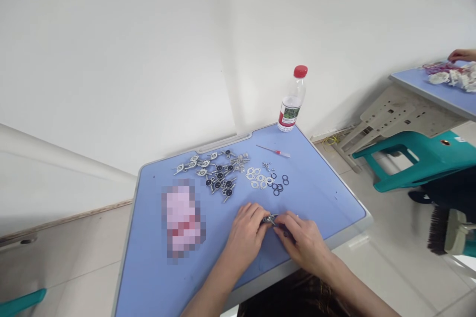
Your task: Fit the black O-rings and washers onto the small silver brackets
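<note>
Both hands meet low over a blue-topped desk (327,203), fingers curled and pressed together, with the left hand (243,233) and the right hand (303,242) pinching a small metal part (269,219) between them. Most of it is hidden by the fingers, so its shape cannot be told.

Just beyond the hands lie a loose heap of silver metal fittings (217,173), some with dark round centres, flat punched metal plates (256,177), black rubber rings (277,186) and tiny metal balls (267,165). A thin red-tipped pin (273,151) lies near the far edge, and a pixelated patch (182,220) covers something to the left. A red-capped plastic bottle (292,99) stands at the far corner against a white wall (111,59).

Off to the right, on pale floor tiles (375,277), is a teal stool (420,158). At a second blue desk (412,84), a co-worker's hand (462,55) rests beside white pieces (451,77) and red wire (439,66).
</note>
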Demonstrator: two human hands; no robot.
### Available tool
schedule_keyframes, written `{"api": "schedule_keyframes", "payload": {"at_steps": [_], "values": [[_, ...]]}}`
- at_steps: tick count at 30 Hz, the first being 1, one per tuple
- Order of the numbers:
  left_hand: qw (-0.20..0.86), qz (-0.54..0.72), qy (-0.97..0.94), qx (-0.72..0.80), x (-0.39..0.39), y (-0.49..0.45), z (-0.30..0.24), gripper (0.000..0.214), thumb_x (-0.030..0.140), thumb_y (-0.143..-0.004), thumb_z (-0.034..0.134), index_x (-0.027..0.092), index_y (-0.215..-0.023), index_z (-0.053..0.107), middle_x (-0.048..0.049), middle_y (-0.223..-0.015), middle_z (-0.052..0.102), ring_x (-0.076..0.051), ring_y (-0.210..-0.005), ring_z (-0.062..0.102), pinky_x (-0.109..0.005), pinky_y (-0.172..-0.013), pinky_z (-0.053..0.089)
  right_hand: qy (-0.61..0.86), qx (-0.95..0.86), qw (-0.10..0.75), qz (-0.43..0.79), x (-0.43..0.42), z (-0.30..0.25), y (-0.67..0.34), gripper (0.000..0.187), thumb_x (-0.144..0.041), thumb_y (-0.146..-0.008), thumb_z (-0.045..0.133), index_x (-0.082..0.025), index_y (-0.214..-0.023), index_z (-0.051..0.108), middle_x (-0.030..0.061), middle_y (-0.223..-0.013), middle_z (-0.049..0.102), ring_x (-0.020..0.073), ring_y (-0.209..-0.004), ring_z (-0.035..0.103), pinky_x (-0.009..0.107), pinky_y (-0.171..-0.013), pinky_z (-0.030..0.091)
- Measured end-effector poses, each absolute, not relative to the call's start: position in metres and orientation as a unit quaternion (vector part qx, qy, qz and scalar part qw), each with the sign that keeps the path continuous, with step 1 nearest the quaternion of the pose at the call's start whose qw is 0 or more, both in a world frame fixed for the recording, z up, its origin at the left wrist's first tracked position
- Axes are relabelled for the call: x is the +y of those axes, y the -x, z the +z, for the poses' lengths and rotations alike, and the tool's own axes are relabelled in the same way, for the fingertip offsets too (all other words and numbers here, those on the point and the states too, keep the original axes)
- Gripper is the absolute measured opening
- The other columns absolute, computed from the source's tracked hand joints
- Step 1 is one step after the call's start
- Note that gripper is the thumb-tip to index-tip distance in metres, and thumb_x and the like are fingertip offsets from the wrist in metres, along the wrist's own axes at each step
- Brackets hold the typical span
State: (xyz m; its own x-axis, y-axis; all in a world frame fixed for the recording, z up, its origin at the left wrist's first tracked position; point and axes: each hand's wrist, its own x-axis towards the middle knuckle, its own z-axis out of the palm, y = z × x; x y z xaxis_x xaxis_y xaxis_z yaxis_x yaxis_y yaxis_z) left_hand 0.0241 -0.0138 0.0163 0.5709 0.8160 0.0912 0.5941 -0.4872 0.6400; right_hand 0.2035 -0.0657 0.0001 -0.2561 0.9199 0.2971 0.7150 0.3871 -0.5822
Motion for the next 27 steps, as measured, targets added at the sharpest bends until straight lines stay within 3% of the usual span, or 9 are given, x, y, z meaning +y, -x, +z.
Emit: {"api": "schedule_keyframes", "payload": {"at_steps": [3, 5, 9, 13, 18, 27], "values": [[0.289, 0.19, -0.84, 0.418, -0.013, -0.024, 0.018, 0.009, 0.012, -0.089, 0.056, 0.021, -0.09, 0.059, -0.0014, -0.088, 0.061, -0.02, -0.085, 0.054, -0.034, -0.076, 0.043, 0.527, -0.778, 0.284, 0.193, -0.059, 0.006, -0.212, 0.025, -0.019, -0.095, 0.045, -0.019, -0.119, 0.05, 0.0078, -0.097, 0.064, 0.0171, -0.078, 0.065, 0.026, -0.061, 0.05], [0.291, 0.192, -0.84, 0.416, -0.013, -0.024, 0.018, 0.009, 0.013, -0.089, 0.055, 0.021, -0.091, 0.059, -0.0016, -0.09, 0.061, -0.02, -0.086, 0.054, -0.034, -0.076, 0.043, 0.524, -0.793, 0.265, 0.164, -0.053, 0.007, -0.217, 0.026, -0.02, -0.095, 0.046, -0.02, -0.121, 0.051, 0.0089, -0.103, 0.064, 0.0168, -0.077, 0.066, 0.026, -0.06, 0.05], [0.285, 0.186, -0.843, 0.417, -0.014, -0.023, 0.019, 0.01, 0.014, -0.089, 0.057, 0.022, -0.095, 0.059, -0.0013, -0.092, 0.062, -0.02, -0.087, 0.055, -0.034, -0.078, 0.044, 0.506, -0.816, 0.256, 0.11, -0.045, 0.001, -0.219, 0.016, -0.021, -0.097, 0.044, -0.02, -0.103, 0.059, 0.0072, -0.101, 0.063, 0.0123, -0.063, 0.062, 0.023, -0.049, 0.043], [0.261, 0.185, -0.848, 0.424, -0.016, -0.023, 0.018, 0.012, 0.013, -0.088, 0.059, 0.022, -0.095, 0.058, -0.0015, -0.094, 0.062, -0.021, -0.089, 0.056, -0.036, -0.08, 0.044, 0.514, -0.81, 0.262, 0.111, -0.046, -0.002, -0.214, 0.02, -0.019, -0.098, 0.04, -0.018, -0.091, 0.058, 0.0049, -0.089, 0.061, 0.0108, -0.059, 0.057, 0.024, -0.047, 0.035], [0.251, 0.182, -0.849, 0.428, -0.016, -0.023, 0.018, 0.012, 0.01, -0.087, 0.059, 0.021, -0.092, 0.056, -0.0022, -0.096, 0.06, -0.021, -0.09, 0.055, -0.037, -0.082, 0.044, 0.528, -0.796, 0.272, 0.115, -0.053, -0.004, -0.209, 0.019, -0.019, -0.098, 0.041, -0.018, -0.087, 0.056, 0.002, -0.077, 0.058, 0.0114, -0.056, 0.053, 0.024, -0.049, 0.031], [0.253, 0.176, -0.845, 0.437, -0.018, -0.024, 0.019, 0.012, 0.01, -0.086, 0.058, 0.021, -0.09, 0.055, -0.0021, -0.094, 0.06, -0.021, -0.089, 0.054, -0.038, -0.08, 0.045, 0.53, -0.794, 0.272, 0.124, -0.053, -0.005, -0.208, 0.02, -0.018, -0.098, 0.038, -0.019, -0.085, 0.053, 0.0017, -0.076, 0.057, 0.0118, -0.055, 0.051, 0.025, -0.049, 0.029]]}}
